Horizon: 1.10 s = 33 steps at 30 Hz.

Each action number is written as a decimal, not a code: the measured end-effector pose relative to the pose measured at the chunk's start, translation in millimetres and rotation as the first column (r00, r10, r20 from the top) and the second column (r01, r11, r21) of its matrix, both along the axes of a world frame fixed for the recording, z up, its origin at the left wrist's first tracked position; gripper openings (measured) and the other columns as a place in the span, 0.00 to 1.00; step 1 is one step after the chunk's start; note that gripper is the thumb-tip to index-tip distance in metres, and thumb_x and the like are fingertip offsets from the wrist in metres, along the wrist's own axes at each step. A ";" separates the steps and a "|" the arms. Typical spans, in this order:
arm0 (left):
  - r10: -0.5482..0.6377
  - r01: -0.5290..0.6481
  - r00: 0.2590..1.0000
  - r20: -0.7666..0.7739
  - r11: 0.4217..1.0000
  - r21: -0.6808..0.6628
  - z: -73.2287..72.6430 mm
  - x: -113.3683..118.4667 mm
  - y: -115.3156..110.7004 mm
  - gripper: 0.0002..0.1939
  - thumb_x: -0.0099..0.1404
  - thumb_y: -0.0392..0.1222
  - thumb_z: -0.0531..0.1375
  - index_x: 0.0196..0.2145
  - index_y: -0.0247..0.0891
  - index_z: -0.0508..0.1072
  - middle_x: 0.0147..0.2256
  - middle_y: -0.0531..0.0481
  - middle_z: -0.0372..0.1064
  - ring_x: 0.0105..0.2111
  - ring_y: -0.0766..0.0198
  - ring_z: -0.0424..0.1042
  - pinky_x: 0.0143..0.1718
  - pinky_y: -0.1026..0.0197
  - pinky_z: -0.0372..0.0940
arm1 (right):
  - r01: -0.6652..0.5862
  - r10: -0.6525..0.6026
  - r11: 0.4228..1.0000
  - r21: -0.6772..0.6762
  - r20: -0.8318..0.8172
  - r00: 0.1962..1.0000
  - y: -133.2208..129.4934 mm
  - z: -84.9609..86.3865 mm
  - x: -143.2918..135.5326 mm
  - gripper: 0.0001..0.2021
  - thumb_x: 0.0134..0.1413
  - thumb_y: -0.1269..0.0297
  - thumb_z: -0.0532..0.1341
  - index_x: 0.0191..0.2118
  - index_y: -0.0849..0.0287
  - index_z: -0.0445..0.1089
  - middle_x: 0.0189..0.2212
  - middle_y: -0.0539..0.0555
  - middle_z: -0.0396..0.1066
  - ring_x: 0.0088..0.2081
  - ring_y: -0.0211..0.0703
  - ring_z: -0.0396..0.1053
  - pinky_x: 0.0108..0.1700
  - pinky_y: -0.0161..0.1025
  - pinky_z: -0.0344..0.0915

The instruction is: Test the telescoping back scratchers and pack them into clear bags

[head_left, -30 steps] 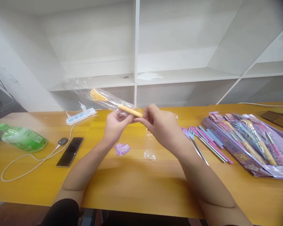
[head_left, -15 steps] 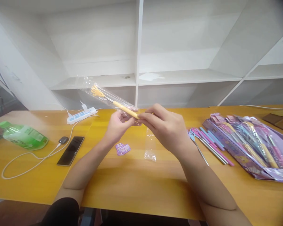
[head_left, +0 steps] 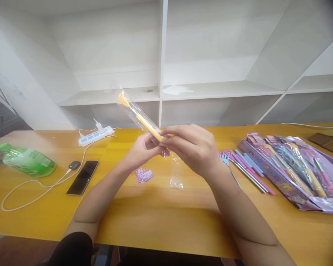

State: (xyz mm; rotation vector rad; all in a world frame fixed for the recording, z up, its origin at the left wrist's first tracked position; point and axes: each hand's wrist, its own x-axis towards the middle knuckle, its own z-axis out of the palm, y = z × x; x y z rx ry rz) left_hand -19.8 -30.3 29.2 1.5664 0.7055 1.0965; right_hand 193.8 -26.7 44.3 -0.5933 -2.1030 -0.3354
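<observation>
A yellow back scratcher point(head_left: 146, 124) with a hand-shaped head and a metal rod lies inside a clear plastic sleeve point(head_left: 140, 109). It is held up over the table, tilted with its head to the upper left. My left hand point(head_left: 143, 149) is closed round the lower end of the wrapped handle from the left. From the right, my right hand point(head_left: 190, 146) pinches the same end with thumb and fingers. Below the hands, small purple cards point(head_left: 144, 175) and an empty clear wrapper point(head_left: 177, 182) lie on the wooden table point(head_left: 166, 221).
To the right lie loose pink and blue back scratchers point(head_left: 245, 166) beside a purple display box point(head_left: 291, 192) of wrapped ones. On the left are a phone point(head_left: 83, 177), a green bottle point(head_left: 29, 159), a white cable and a power strip point(head_left: 96, 135). White shelving point(head_left: 162, 55) stands behind.
The wrapped back scratcher has swung steeper, its head moving right and turning more edge-on. Both hands stay at its lower end, with my right fingers shifted slightly.
</observation>
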 end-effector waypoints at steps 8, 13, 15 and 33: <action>-0.010 0.010 0.995 0.102 1.000 0.007 -2.3 -8.3 7.0 0.18 0.72 0.58 0.67 0.44 0.39 0.84 0.45 0.42 0.81 0.41 0.56 0.80 0.44 0.54 0.78 | -0.049 0.047 0.997 0.059 0.041 0.998 2.7 -3.6 -0.6 0.08 0.75 0.69 0.61 0.42 0.51 0.76 0.49 0.52 0.85 0.43 0.43 0.79 0.40 0.43 0.64; 0.074 -0.076 0.996 0.054 0.996 0.037 1.1 -9.0 5.0 0.20 0.73 0.58 0.67 0.39 0.37 0.85 0.39 0.43 0.81 0.37 0.59 0.77 0.43 0.57 0.74 | -0.198 0.198 0.978 -0.059 0.002 0.980 4.8 2.9 0.8 0.03 0.75 0.64 0.64 0.45 0.52 0.76 0.52 0.55 0.82 0.44 0.42 0.79 0.45 0.43 0.73; 0.077 -0.080 0.995 0.056 0.996 0.045 2.4 -10.1 5.0 0.19 0.72 0.57 0.68 0.39 0.37 0.84 0.36 0.45 0.80 0.35 0.61 0.76 0.41 0.59 0.73 | -0.301 0.301 0.948 -0.103 -0.011 0.954 5.8 8.3 6.6 0.07 0.71 0.57 0.69 0.48 0.52 0.76 0.54 0.56 0.80 0.47 0.44 0.80 0.49 0.44 0.76; 0.003 -0.003 1.000 0.003 1.000 0.007 -1.1 -8.1 6.5 0.18 0.71 0.57 0.70 0.44 0.38 0.83 0.36 0.46 0.75 0.35 0.63 0.72 0.38 0.60 0.69 | -0.364 0.369 0.920 -0.142 0.006 0.929 2.0 24.7 18.4 0.05 0.75 0.69 0.62 0.47 0.51 0.75 0.47 0.53 0.81 0.48 0.45 0.76 0.51 0.47 0.72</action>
